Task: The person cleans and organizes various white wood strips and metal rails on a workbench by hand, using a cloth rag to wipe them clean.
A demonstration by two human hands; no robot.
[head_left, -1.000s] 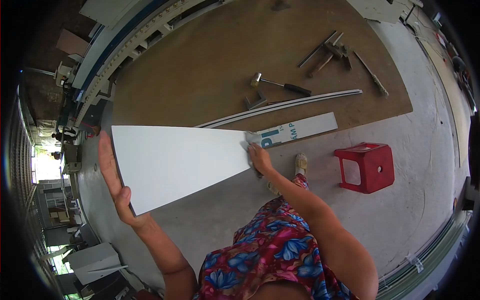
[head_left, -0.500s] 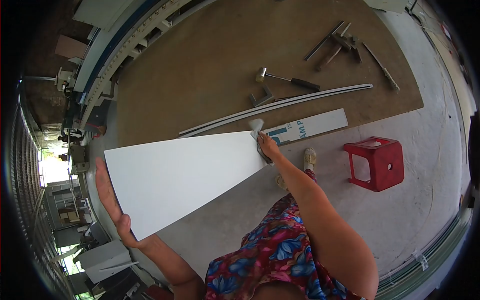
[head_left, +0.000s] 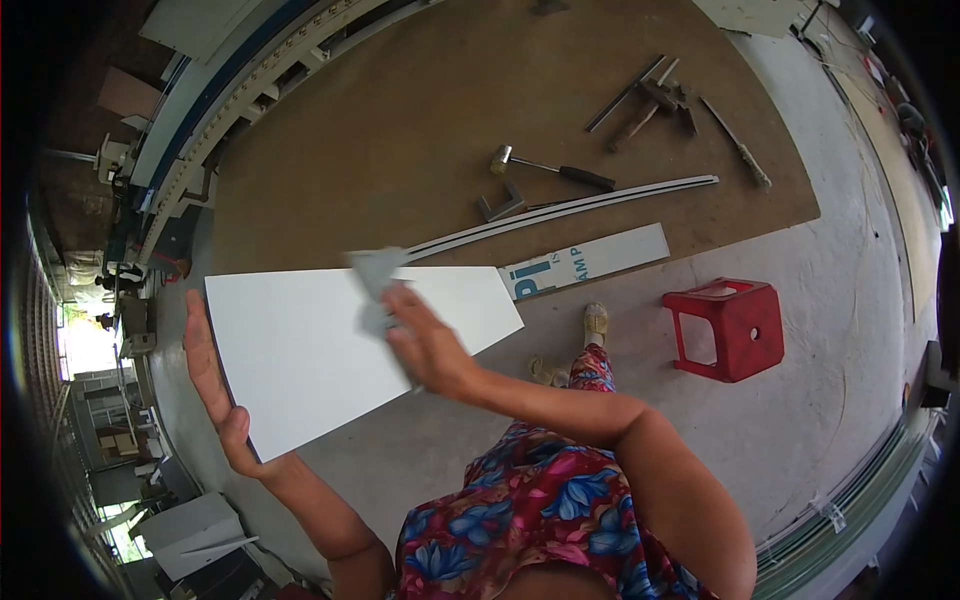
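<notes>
A long white panel (head_left: 290, 350) slants up from my left hand (head_left: 222, 395), which grips its near left end with the fingers along the outer edge and the thumb at the lower corner. On the panel's face, around its middle, my right hand (head_left: 430, 345) presses a grey cloth (head_left: 377, 268). Motion blurs the cloth, and part of it sticks out past the panel's upper edge. The far end of the panel lies close to a strip with blue lettering (head_left: 625, 255) on the brown table (head_left: 350, 150).
A long metal strip (head_left: 600, 195), a hammer (head_left: 535, 165), an angled metal piece (head_left: 502, 203) and more tools (head_left: 650, 105) lie on the table. A red stool (head_left: 730, 330) stands on the floor at right. Machinery (head_left: 225, 110) runs along the left.
My right hand has slid the cloth from the panel's far end back towards its middle. My left hand keeps its hold on the panel. The view has shifted slightly.
</notes>
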